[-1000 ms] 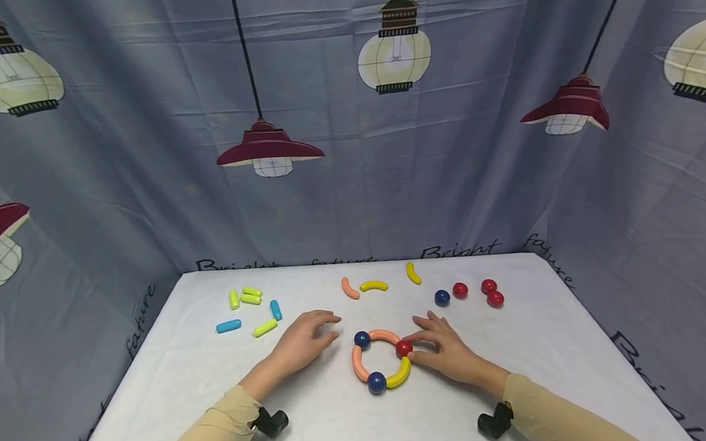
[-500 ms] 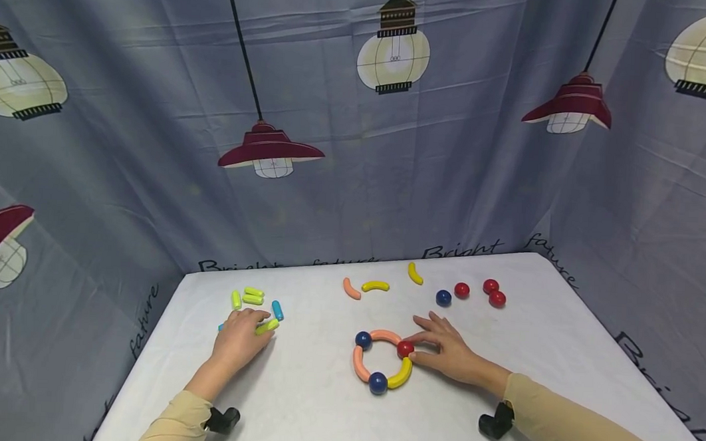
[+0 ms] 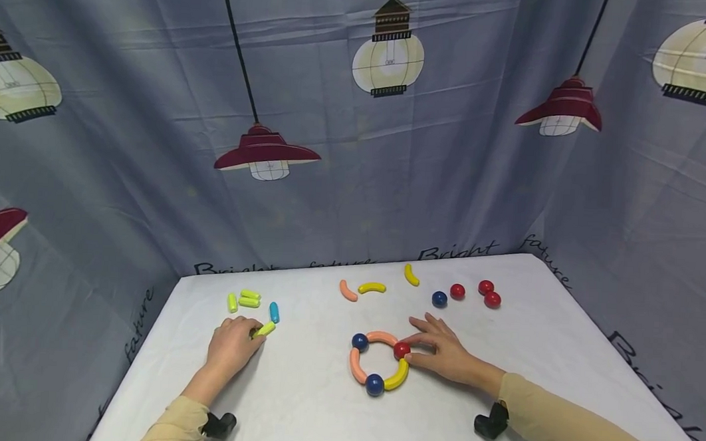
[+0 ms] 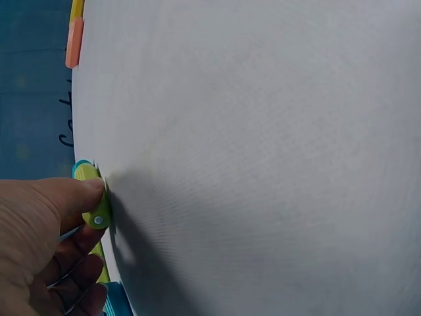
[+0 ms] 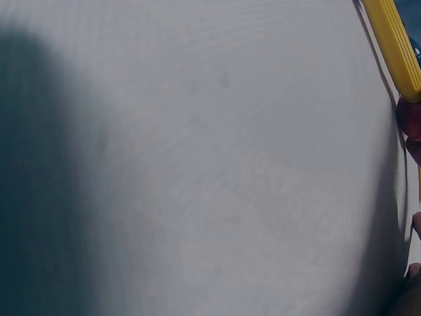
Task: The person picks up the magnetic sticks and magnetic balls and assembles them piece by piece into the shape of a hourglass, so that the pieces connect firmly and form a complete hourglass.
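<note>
My left hand (image 3: 232,347) pinches a yellow-green magnetic rod (image 4: 94,204) between thumb and index finger; a silvery dot shows on the rod's end in the left wrist view. Around it lie a blue rod (image 3: 273,311) and three more yellow-green rods (image 3: 249,302). At the middle of the table is a ring of two blue balls (image 3: 375,385), a red ball (image 3: 401,350), two orange curved rods (image 3: 357,367) and a yellow curved rod (image 3: 397,376). My right hand (image 3: 442,350) holds the ring's red ball between thumb and index fingertip. In the right wrist view, that hand is mostly out of frame.
Toward the back of the white table (image 3: 313,411) lie an orange curved rod (image 3: 348,291) and two yellow curved ones (image 3: 372,287). A loose blue ball (image 3: 439,299) and three red balls (image 3: 458,291) sit at the back right. A patterned curtain (image 3: 329,212) hangs behind.
My left hand has moved left from beside the ring to the rods and taken hold of a yellow-green one. The right hand has stayed at the red ball.
</note>
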Motion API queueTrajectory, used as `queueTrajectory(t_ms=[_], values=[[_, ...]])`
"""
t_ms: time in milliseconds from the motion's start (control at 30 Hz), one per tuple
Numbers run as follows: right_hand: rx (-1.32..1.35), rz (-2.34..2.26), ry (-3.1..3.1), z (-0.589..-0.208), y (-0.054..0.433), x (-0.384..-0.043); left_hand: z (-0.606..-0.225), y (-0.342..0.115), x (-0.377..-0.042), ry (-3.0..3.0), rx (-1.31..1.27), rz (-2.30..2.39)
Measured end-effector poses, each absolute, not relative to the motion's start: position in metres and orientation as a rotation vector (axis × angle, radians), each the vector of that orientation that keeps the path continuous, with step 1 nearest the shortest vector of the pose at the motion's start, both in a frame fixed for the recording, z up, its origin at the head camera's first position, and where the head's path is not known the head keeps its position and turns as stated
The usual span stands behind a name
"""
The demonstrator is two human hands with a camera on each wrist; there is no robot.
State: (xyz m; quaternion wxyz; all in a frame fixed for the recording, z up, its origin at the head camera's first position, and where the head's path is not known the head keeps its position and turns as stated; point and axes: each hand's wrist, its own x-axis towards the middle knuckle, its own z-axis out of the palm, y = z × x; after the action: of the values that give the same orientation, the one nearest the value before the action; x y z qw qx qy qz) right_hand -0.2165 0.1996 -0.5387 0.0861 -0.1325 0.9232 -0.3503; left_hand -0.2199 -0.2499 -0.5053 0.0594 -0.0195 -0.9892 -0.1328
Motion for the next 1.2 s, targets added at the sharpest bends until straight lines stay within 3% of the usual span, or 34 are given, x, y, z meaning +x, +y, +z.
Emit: queueTrajectory(t_ms=[567,1200], values=[[-0.418,-1.035,2.761,-0.547,0.199,-0.217,-0.496,-0.249,-0.205,-3.017,-0.038,-0.699],[-0.46,-1.05,2.763,-0.543,0.201,-0.219,-0.512,-0.226,-0.222,-2.926,-0.195,-0.59]])
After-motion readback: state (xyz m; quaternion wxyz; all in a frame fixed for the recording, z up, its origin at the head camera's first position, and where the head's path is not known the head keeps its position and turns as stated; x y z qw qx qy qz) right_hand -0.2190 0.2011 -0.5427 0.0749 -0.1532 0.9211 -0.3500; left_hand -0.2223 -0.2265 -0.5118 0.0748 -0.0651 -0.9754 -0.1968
